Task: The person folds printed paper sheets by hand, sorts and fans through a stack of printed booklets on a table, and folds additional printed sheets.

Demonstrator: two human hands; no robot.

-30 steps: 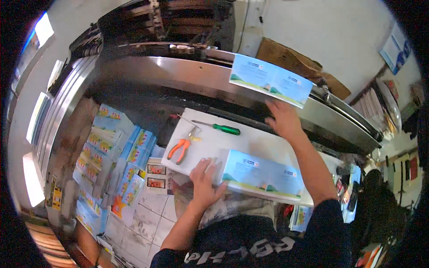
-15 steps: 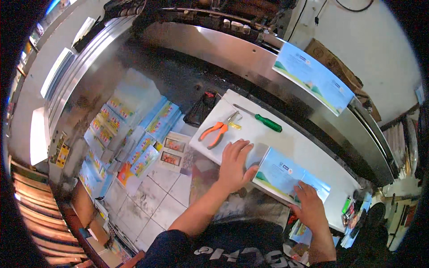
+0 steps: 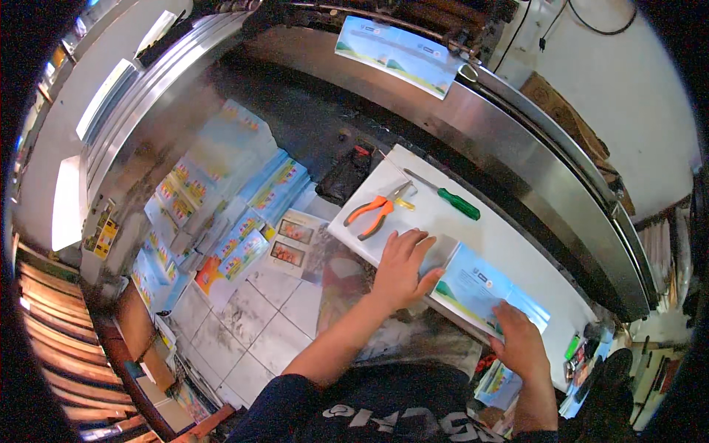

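Observation:
A stack of light-blue printed sheets (image 3: 476,277) with a green hill picture lies near the front edge of a white tabletop (image 3: 517,244). My left hand (image 3: 402,272) is open beside the stack's left end, fingers apart and thumb close to its edge. On the right part of the stack rests my right hand (image 3: 521,336), fingers laid over the top sheet and thumb by the near edge. Beyond my left hand lie orange-handled pliers (image 3: 377,210) and a green-handled screwdriver (image 3: 459,203). A similar printed sheet (image 3: 395,55) is on the machine's metal rail ahead.
Behind the table runs a long curved metal machine panel (image 3: 509,125). Many printed sheets (image 3: 277,181) are piled low at the left, above a tiled floor (image 3: 273,317). Small tools and a green item (image 3: 572,347) sit at the table's right end.
The printed sheet on the machine has travelled left along the rail. Both hands stay in nearly the same place at the stack, while the view has shifted slightly.

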